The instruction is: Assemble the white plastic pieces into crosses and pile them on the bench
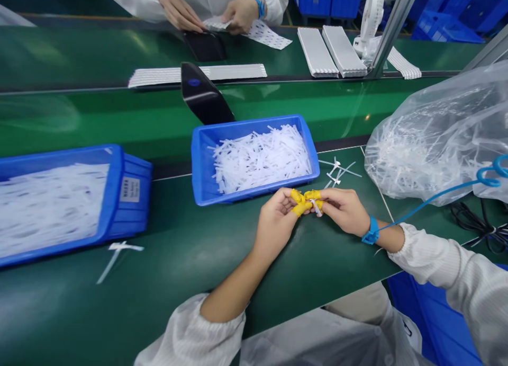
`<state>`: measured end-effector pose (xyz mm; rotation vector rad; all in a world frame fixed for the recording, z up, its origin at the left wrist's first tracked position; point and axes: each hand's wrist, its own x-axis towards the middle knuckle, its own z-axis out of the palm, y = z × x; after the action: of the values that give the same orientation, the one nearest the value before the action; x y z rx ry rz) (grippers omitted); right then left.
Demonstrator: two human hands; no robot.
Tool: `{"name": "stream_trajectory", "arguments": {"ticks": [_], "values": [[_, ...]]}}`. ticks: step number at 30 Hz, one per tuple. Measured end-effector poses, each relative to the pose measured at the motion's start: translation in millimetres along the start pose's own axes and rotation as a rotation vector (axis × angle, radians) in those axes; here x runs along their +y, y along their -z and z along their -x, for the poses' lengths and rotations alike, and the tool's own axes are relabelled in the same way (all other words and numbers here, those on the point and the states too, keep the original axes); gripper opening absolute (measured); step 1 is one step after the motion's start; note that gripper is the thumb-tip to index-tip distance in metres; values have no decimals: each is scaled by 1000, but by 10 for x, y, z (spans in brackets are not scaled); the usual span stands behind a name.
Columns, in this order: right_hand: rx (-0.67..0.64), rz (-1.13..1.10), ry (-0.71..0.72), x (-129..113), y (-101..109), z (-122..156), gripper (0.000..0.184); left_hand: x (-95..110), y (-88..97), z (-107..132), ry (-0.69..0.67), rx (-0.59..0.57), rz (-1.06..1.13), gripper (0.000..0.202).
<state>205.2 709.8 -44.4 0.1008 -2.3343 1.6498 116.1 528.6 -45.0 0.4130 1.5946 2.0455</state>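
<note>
My left hand (275, 222) and my right hand (344, 210) meet over the green table just in front of a small blue bin (202, 159) of white plastic strips. Yellow finger cots cover the fingertips of both hands. Together they pinch a small white plastic piece (317, 208) between the fingertips. A blue wrist strap (372, 232) with a coiled cord sits on my right wrist.
A larger blue bin (123, 191) of white strips stands at the left, with a loose white piece (118, 251) before it. Several loose pieces (337, 172) lie right of the small bin. A clear bag (440, 133) of strips is at the right. Across the belt, another person's hands (180, 10) handle white sheets.
</note>
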Motion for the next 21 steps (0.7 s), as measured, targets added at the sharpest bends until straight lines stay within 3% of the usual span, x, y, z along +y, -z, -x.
{"name": "stream_trajectory", "arguments": {"ticks": [9, 14, 21], "values": [[-30, 0, -18, -26, 10, -5, 24, -16, 36, 20, -13, 3, -62, 28], [-21, -132, -86, 22, -28, -2, 22, -10, 57, 22, -31, -33, -109, 25], [10, -255, -151, 106, -67, 4, 30, -88, 54, 69, -194, 13, -330, 23]]}}
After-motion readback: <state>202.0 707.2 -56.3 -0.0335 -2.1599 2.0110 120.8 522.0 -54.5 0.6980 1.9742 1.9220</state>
